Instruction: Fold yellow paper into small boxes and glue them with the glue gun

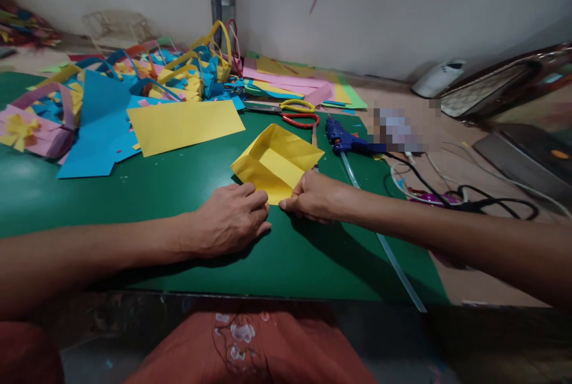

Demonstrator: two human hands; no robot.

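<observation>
The open yellow folded-paper box point(277, 162) extends away from the right hand point(315, 196), whose grip pinches the near edge; the left hand point(232, 217) touches alongside, grip unclear.

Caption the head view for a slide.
Left hand and right hand on a yellow box, scissors and glue gun nearby.

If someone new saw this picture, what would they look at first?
Probably the bright yellow box in the middle, with the left hand and right hand at its near side. Next might come the colourful paper baskets heaped at the back left. Then perhaps the blue glue gun, lying to the right of the box.
</observation>
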